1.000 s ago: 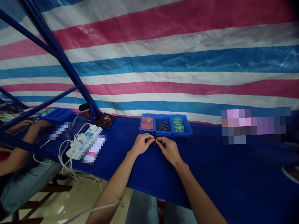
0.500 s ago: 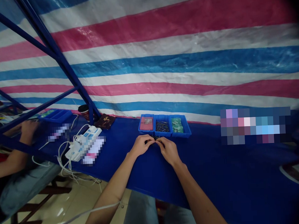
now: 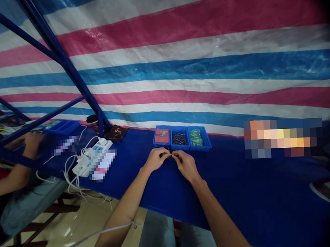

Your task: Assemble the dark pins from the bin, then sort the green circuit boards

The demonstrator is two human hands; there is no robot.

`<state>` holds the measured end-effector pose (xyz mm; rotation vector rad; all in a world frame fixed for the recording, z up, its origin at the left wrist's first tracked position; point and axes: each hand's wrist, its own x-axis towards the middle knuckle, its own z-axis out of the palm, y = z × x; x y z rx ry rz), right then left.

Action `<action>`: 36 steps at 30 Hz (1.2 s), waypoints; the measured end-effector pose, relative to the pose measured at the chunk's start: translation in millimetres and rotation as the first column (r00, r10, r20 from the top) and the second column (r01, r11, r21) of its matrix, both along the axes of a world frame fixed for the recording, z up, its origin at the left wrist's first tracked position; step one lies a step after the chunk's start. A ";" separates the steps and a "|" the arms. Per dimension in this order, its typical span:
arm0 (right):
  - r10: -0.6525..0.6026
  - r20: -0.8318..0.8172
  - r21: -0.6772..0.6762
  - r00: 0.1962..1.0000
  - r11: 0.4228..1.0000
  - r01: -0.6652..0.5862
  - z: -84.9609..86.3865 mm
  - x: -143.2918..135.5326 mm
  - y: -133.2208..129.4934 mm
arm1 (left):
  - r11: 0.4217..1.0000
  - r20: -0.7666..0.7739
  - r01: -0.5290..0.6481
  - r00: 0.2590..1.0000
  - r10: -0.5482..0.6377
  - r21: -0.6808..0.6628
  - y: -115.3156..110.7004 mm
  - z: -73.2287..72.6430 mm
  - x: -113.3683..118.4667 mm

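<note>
My left hand point(image 3: 157, 159) and my right hand point(image 3: 184, 162) meet at the fingertips just in front of a row of blue bins. Both are closed in a pinch around something small and dark, too small to name and mostly covered by the fingers. Directly behind them, the middle bin point(image 3: 180, 148) holds many thin dark metal pieces. The left bin point(image 3: 154, 141) contains a pink piece with small clear bits on it. Green and clear small parts point(image 3: 195, 137) fill the right bin.
A white power strip point(image 3: 93, 159) with tangled cables lies to the left, near a brown packet point(image 3: 116, 133) and a dark cup point(image 3: 93, 121). A blue metal frame point(image 3: 78, 83) slants up there. Another person's arm point(image 3: 31, 144) is at far left. A striped tarp point(image 3: 179, 72) hangs behind the table.
Both hands stay in nearly the same place, with only slight finger movement at the pinch. The colours of the blurred patch at right have changed.
</note>
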<state>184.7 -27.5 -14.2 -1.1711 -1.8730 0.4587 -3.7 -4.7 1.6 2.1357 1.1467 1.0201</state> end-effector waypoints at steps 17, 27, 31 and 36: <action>-0.057 0.025 -0.027 0.998 0.998 0.058 -0.5 0.6 -0.3 | 1.000 0.026 0.000 1.000 0.001 -0.025 0.5 -0.4 0.6; -0.045 0.045 0.003 0.998 0.999 0.045 2.5 -0.1 -1.1 | 1.000 0.013 -0.008 1.000 0.008 -0.013 0.2 0.1 1.6; -0.074 0.106 -0.024 0.992 0.997 0.077 1.1 0.5 -1.1 | 1.000 0.007 -0.006 1.000 0.006 -0.012 -0.4 0.6 2.6; -0.067 0.048 -0.029 0.997 0.997 0.068 -1.4 1.7 -0.6 | 1.000 0.004 -0.014 1.000 0.014 -0.020 0.4 -0.4 2.3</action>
